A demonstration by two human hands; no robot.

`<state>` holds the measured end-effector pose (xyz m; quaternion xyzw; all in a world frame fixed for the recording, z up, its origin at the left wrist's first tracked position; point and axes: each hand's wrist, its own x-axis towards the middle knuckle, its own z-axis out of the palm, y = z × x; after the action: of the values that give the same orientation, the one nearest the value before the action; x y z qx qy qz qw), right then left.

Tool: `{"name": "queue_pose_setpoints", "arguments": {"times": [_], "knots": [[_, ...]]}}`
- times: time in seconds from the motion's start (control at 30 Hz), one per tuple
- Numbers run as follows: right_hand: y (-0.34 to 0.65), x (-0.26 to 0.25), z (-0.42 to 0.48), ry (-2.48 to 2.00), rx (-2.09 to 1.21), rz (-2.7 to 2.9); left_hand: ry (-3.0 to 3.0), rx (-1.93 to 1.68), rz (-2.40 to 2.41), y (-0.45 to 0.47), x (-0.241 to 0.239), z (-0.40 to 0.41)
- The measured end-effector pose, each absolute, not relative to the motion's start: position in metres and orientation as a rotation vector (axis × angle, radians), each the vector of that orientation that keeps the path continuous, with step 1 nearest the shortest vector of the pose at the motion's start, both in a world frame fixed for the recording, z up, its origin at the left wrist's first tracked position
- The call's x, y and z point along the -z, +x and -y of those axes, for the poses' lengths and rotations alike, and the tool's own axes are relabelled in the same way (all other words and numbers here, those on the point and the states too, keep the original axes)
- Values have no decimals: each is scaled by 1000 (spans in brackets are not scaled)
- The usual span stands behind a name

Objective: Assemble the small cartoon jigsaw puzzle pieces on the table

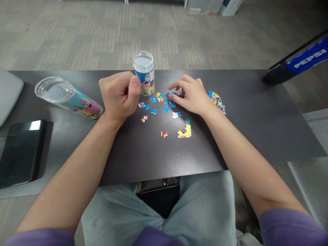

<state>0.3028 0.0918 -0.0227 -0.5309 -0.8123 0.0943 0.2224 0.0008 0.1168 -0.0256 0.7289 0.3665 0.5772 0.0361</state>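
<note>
My left hand (119, 95) is closed in a fist above the dark table, with its thumb over the curled fingers; whatever may be inside is hidden. Right behind it stands an upright clear jar (145, 77) with a cartoon label. Over a small cluster of blue jigsaw puzzle pieces (172, 105), my right hand (191, 94) has its thumb and fingers apart. Its fingertips are at the pieces; whether they touch is unclear. Several loose puzzle pieces (154, 111) lie between the hands. Nearer to me is a joined yellow puzzle corner (188, 131), with a single red-brown piece (164, 133) to its left.
A heap of puzzle pieces (217, 102) lies beyond my right wrist. Left of my left hand is a taller clear jar (69, 97) with a cartoon label. A black glossy device (20, 150) and a grey rounded object (9, 92) occupy the left end. A Pepsi-marked object (307, 58) is at right.
</note>
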Motion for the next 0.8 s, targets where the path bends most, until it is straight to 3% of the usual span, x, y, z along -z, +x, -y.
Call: {"name": "queue_pose_setpoints", "arguments": {"times": [0.13, 0.57, 0.8], "knots": [[292, 15, -96, -1527, -293, 2291, 2439, -1887, -966, 2, 24, -113], [300, 21, -97, -1587, -421, 2252, 2478, -1686, -1081, 7, 18, -105], [304, 7, -89, -1614, -326, 2250, 2437, -1788, -972, 12, 17, -105]]}}
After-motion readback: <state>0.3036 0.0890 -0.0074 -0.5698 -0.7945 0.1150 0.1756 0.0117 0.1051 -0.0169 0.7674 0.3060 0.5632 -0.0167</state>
